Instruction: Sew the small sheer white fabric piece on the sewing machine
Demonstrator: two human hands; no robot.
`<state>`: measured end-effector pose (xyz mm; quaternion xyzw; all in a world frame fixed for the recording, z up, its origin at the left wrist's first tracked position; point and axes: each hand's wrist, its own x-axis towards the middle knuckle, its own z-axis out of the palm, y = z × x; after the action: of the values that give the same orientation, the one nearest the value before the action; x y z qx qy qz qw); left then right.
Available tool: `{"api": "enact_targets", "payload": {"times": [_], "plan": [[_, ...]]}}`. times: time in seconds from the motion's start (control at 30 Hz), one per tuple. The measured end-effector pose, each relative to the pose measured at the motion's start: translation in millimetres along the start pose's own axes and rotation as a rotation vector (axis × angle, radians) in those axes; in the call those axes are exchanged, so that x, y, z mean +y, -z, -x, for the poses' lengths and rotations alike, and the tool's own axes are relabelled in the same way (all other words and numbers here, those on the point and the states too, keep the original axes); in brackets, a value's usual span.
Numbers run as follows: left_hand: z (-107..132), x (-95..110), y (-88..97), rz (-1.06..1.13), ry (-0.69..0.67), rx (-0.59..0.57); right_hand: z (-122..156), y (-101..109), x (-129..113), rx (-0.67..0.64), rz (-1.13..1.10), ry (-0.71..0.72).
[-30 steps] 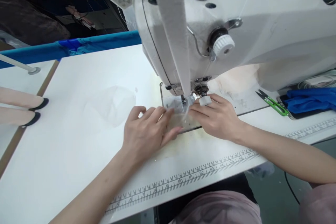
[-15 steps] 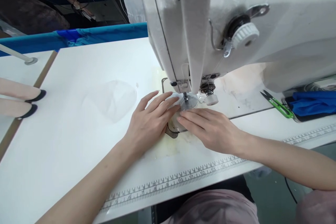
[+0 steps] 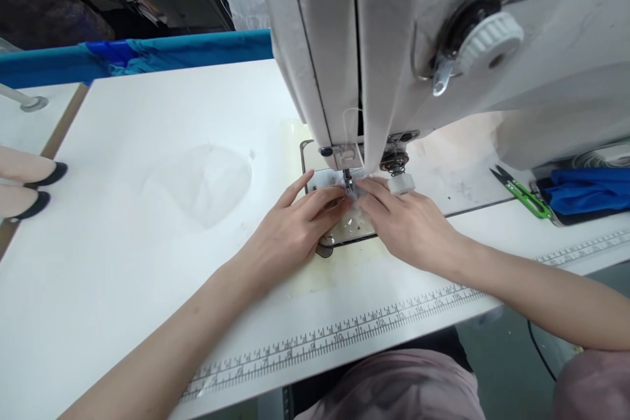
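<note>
Both hands work at the presser foot of a white sewing machine. A small piece of thin see-through white fabric lies at the foot, mostly covered by fingers. My left hand pinches it with thumb and forefinger just left of the foot, its other fingers spread over the metal needle plate. From the right, my right hand holds the fabric's other side, fingers bunched together. To the left on the table, another sheer white piece lies flat.
Green-handled thread snips lie at the right, beside a blue cloth in a dark tray. A printed ruler runs along the table's front edge. Two beige, dark-tipped padded arms reach in from the left.
Both hands have moved slightly forward to the presser foot, the right one also rightward. My left fingers have drawn in to a pinch. The view has tilted closer to the machine.
</note>
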<state>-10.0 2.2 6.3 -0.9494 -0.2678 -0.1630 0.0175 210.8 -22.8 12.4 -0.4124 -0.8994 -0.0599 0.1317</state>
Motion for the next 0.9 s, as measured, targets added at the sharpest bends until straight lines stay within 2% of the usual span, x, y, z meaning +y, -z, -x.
{"api": "enact_targets", "payload": {"times": [0.33, 0.5, 0.9], "plan": [[0.2, 11.9, 5.8, -0.141, -0.011, -0.058, -3.4, -0.9, 10.1, 0.014, 0.045, 0.016], [0.3, 11.6, 5.6, -0.163, -0.019, -0.05, -3.2, -2.1, 12.2, 0.058, 0.065, 0.055], [-0.8, 12.3, 8.3, -0.171, -0.02, -0.038, -3.1, -2.5, 13.4, 0.052, 0.067, 0.061]]}}
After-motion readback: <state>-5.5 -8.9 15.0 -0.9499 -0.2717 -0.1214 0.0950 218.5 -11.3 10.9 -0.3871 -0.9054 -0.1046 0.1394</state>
